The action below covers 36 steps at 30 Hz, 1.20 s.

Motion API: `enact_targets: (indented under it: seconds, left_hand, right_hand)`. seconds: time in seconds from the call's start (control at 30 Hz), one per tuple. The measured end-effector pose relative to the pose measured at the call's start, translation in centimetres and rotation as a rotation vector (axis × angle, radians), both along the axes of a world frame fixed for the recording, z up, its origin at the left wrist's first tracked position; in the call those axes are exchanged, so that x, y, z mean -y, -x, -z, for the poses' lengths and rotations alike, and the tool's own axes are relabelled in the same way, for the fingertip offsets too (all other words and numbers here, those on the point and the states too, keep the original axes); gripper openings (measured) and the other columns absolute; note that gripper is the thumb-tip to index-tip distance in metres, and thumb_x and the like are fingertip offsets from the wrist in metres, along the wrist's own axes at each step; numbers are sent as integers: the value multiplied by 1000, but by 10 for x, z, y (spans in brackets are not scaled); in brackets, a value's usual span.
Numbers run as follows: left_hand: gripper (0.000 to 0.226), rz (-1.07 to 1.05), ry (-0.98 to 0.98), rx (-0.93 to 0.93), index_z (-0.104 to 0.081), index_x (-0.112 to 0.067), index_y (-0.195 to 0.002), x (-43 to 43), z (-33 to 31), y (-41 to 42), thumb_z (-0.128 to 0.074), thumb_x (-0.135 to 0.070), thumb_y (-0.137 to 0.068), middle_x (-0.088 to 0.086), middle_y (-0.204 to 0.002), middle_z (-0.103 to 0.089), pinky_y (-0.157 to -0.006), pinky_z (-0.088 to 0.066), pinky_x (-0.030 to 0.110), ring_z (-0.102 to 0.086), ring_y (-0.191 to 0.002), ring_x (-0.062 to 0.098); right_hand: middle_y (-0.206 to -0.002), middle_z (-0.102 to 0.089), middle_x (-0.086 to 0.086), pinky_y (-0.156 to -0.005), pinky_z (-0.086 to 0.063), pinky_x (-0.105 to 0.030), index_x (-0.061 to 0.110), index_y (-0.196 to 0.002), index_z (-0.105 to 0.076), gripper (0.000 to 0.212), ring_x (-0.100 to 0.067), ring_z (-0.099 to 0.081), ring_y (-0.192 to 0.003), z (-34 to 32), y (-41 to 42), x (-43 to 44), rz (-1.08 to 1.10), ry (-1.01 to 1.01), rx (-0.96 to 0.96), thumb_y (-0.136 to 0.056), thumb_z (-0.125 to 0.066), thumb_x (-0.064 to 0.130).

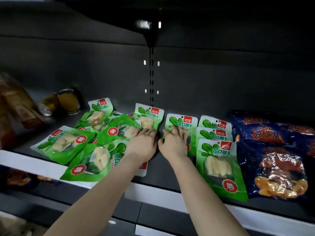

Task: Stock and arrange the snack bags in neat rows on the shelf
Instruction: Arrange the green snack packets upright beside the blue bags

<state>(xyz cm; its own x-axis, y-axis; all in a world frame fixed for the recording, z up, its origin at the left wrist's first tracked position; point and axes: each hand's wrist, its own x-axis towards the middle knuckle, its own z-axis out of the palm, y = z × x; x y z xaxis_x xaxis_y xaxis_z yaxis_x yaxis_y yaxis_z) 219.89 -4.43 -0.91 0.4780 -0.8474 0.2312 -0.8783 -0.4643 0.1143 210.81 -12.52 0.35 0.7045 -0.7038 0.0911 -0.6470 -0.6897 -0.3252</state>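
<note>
The left hand (pixel 143 142) is lying flat with straight fingers on a green bag (pixel 148 116) in the middle. The right hand (pixel 173 142) is pressing flat on the next green bag (pixel 181 122) just to its right, and neither hand is gripping anything, so they are probably nudging both bags into straight lines. On the right, three green bags (pixel 217 166) are lying in a tidy row from far to near beside the blue bags (pixel 276 167), while the messy pile (pixel 76 147) on the left of the shelf (pixel 153 193) is waiting its turn.
</note>
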Motion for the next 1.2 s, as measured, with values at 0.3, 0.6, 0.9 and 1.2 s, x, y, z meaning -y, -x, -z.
enact_targets:
  seconds: [0.3,0.6,0.9,1.2]
  left_hand:
    - [45,37,267,-403,-53,-12,-129,-4,-30,-13,-43,-4,-85,12,-126,-60,-93,-44,30,-56,-114,30]
    - [48,-69,281,-277,-53,-19,-132,-56,-59,-78,-45,-6,-87,7,-131,-57,-93,-45,31,-55,-115,29]
    - [44,-257,177,-269,-56,-18,-128,-110,-42,-106,-45,-12,-85,10,-130,-58,-102,-41,36,-52,-120,30]
    - [49,-292,81,-223,-41,-18,-141,-136,-20,-104,-40,-16,-91,3,-149,-38,-113,-27,36,-34,-137,25]
  right_hand:
    - [-159,-16,-5,-118,5,-47,20,-145,-38,49,-21,-3,-147,-16,-13,-13,-25,43,99,-96,-42,24]
    - [-159,-15,-3,-118,-3,-44,16,-143,-41,47,-20,-8,-147,-39,-57,-31,-88,23,143,-97,-44,24]
    - [-160,-6,-4,-118,-5,-47,13,-148,-30,54,-24,-6,-147,-37,-108,-81,-293,-27,20,-99,-40,30]
    - [-161,0,1,-116,0,-54,22,-152,-17,61,-28,4,-147,-25,-124,-111,-373,-14,-162,-97,-36,42]
